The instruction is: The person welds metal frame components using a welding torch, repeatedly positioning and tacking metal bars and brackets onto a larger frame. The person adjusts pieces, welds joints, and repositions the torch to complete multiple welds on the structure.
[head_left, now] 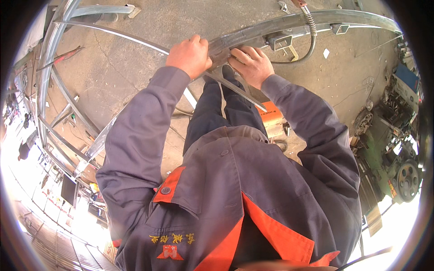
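Note:
My left hand [189, 56] is closed around a long, thin metal bar [131, 37], which slants from the far left to below my hands. Its pointed end [257, 105] lies in front of my legs. Beside that hand is the end of a thick grey metal beam [257, 32], which curves away to the right. My right hand [251, 65] is at the beam's near edge with its fingers bent inward. Whatever lies under those fingertips is hidden. Short square tube pieces [281, 43] sit along the beam's near side.
A cable with a spring sleeve [310, 23] hangs over the beam and loops below it. An orange box [272, 115] stands by my legs. A welded metal frame [52, 49] rises at the left. Machinery with a wheel [408, 180] stands at the right.

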`<action>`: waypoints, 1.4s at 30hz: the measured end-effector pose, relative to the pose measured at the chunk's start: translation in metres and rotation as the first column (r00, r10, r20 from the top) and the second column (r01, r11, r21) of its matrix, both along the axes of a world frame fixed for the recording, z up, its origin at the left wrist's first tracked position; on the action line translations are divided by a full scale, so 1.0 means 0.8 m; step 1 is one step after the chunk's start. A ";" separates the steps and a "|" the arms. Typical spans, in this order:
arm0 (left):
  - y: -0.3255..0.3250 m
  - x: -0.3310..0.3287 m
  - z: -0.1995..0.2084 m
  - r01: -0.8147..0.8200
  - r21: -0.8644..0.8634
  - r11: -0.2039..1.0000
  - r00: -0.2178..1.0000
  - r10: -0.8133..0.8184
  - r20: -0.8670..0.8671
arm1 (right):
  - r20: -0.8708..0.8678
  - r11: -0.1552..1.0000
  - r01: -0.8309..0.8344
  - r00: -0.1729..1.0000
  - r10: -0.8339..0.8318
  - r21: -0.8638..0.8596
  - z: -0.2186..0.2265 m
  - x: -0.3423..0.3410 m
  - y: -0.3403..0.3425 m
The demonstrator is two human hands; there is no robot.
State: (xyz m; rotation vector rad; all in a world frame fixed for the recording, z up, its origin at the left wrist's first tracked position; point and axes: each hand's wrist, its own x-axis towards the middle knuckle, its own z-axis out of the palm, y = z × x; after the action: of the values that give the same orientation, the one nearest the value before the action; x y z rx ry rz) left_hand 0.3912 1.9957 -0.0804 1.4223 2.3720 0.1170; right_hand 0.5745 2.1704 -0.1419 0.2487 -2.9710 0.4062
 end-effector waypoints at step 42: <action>-0.073 0.067 0.089 -0.976 0.014 0.217 0.009 -0.025 1.000 | 0.427 0.514 0.447 0.889 -0.165 -0.732 0.115 -0.025 -0.046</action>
State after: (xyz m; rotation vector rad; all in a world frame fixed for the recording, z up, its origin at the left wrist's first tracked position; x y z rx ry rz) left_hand 0.4449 1.9371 -0.0094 -0.0718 1.4671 2.0028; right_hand 0.5548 2.1332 -0.0502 -0.5019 -2.5888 1.8243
